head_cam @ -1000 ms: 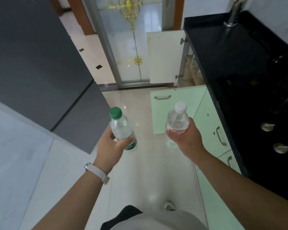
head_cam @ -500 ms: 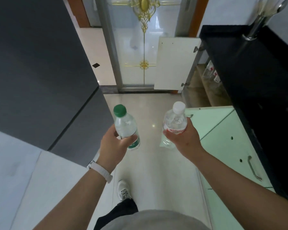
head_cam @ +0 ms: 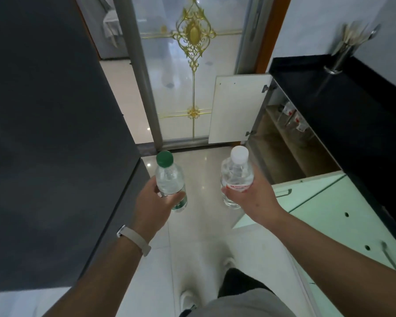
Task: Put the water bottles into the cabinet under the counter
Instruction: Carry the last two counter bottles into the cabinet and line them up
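Green-capped bottle (head_cam: 169,179) is clasped in the left grip (head_cam: 153,202), white-capped bottle (head_cam: 237,172) in the right grip (head_cam: 254,200). Neither is inside the open cabinet (head_cam: 281,154) yet; both are left to stow.

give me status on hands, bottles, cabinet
Left hand grips green-capped bottle. Right hand grips white-capped bottle. Cabinet door open, neither bottle in yet. No obstacle seen.

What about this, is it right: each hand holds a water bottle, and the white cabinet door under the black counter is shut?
One part is wrong: the head view shows the white cabinet door standing open under the black counter. The left hand does hold the green-capped bottle and the right hand the white-capped bottle.
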`<move>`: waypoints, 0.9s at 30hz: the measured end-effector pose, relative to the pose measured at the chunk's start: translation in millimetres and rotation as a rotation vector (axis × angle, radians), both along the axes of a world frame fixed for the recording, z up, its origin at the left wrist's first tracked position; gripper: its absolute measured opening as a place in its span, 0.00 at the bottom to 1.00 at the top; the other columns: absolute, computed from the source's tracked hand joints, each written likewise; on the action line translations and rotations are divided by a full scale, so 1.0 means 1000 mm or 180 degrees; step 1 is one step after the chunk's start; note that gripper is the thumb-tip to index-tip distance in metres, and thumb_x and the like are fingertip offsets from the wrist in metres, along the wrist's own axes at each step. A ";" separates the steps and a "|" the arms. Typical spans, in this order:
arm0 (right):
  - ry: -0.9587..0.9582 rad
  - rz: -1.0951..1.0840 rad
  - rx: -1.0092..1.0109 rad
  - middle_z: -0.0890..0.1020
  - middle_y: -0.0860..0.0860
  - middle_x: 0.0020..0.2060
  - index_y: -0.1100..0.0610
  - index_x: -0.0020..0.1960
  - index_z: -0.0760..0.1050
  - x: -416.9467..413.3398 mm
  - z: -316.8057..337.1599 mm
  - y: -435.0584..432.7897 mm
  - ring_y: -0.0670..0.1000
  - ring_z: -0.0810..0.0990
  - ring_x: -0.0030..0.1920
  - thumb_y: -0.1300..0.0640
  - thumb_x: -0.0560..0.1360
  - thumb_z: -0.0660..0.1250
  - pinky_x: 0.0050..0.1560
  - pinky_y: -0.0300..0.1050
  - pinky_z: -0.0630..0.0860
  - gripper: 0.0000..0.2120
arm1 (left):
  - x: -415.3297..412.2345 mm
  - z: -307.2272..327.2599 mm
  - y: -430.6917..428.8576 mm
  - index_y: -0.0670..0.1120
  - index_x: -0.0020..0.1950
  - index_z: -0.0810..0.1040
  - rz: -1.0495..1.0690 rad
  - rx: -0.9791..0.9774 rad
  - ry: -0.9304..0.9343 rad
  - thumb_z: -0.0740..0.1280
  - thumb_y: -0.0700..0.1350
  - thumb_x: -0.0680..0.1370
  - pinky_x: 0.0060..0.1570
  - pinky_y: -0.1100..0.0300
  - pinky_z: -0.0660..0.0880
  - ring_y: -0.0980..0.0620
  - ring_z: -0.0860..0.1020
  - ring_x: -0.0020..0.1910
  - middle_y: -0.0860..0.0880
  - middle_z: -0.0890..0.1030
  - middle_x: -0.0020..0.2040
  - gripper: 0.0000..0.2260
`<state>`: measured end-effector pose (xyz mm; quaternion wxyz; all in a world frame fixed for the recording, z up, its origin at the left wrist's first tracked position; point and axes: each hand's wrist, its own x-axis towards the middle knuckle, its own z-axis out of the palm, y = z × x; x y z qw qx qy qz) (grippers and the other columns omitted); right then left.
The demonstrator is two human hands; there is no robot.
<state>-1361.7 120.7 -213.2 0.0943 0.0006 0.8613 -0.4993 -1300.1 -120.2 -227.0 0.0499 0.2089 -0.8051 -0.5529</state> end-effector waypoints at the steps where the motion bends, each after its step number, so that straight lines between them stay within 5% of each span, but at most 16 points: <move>1: 0.0008 -0.0026 -0.0027 0.79 0.39 0.48 0.46 0.59 0.70 -0.006 0.001 -0.004 0.41 0.79 0.46 0.48 0.66 0.80 0.42 0.31 0.69 0.27 | -0.008 0.000 -0.002 0.50 0.59 0.80 0.0005 0.0038 -0.0020 0.80 0.42 0.69 0.43 0.69 0.73 0.58 0.81 0.49 0.57 0.83 0.50 0.21; 5: -0.0012 -0.0095 -0.0179 0.80 0.41 0.49 0.46 0.60 0.71 -0.042 -0.012 -0.016 0.41 0.80 0.46 0.51 0.67 0.80 0.40 0.27 0.69 0.26 | -0.043 -0.005 -0.010 0.52 0.58 0.80 -0.0047 0.0092 -0.0106 0.80 0.41 0.68 0.42 0.68 0.72 0.59 0.81 0.49 0.57 0.83 0.50 0.21; 14: -0.0169 -0.0168 -0.0470 0.82 0.43 0.49 0.45 0.58 0.72 -0.183 -0.039 -0.039 0.46 0.82 0.48 0.39 0.59 0.77 0.50 0.44 0.78 0.31 | -0.157 -0.009 -0.018 0.55 0.54 0.79 -0.0108 -0.0002 -0.0375 0.80 0.41 0.69 0.39 0.73 0.73 0.64 0.81 0.45 0.57 0.84 0.48 0.18; 23: -0.0001 -0.0599 -0.0635 0.80 0.41 0.46 0.45 0.56 0.71 -0.331 -0.022 -0.024 0.41 0.80 0.47 0.51 0.62 0.81 0.44 0.38 0.75 0.28 | -0.325 0.013 -0.010 0.56 0.58 0.78 -0.0334 -0.0185 -0.0240 0.80 0.43 0.69 0.44 0.69 0.72 0.65 0.78 0.49 0.62 0.81 0.50 0.21; 27: 0.0073 -0.0852 -0.0684 0.80 0.41 0.47 0.46 0.57 0.71 -0.367 -0.018 -0.004 0.40 0.80 0.47 0.53 0.63 0.81 0.47 0.39 0.75 0.28 | -0.381 0.014 0.008 0.56 0.57 0.77 -0.0626 -0.0093 -0.0287 0.80 0.45 0.69 0.52 0.60 0.76 0.59 0.80 0.52 0.58 0.82 0.52 0.20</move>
